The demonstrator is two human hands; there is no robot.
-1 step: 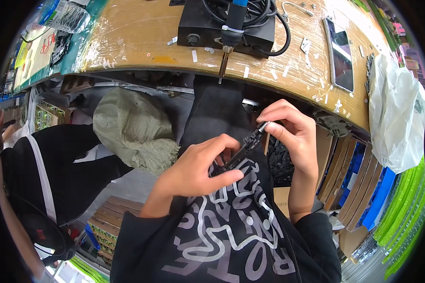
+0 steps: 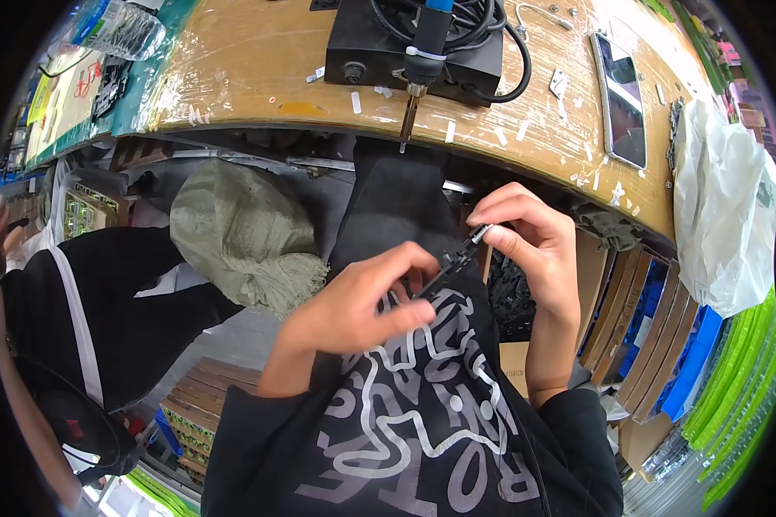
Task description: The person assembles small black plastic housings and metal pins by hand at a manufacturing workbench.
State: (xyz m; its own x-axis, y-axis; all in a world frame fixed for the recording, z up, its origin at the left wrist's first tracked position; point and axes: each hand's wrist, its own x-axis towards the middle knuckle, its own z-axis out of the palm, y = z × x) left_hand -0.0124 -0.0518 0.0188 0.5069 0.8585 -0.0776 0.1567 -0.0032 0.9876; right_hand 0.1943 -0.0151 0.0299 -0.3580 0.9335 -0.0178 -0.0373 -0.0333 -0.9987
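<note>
I hold a small slim black part with a metal tip in both hands, close to my chest and just below the edge of the wooden bench. My left hand pinches its lower end between thumb and fingers. My right hand pinches the metal tip at its upper end. Below the hands is my black shirt with white print.
On the bench stand a black soldering station with a soldering iron hanging over the edge, a phone and a white plastic bag. A grey-green sack lies under the bench. Another person in black sits at my left.
</note>
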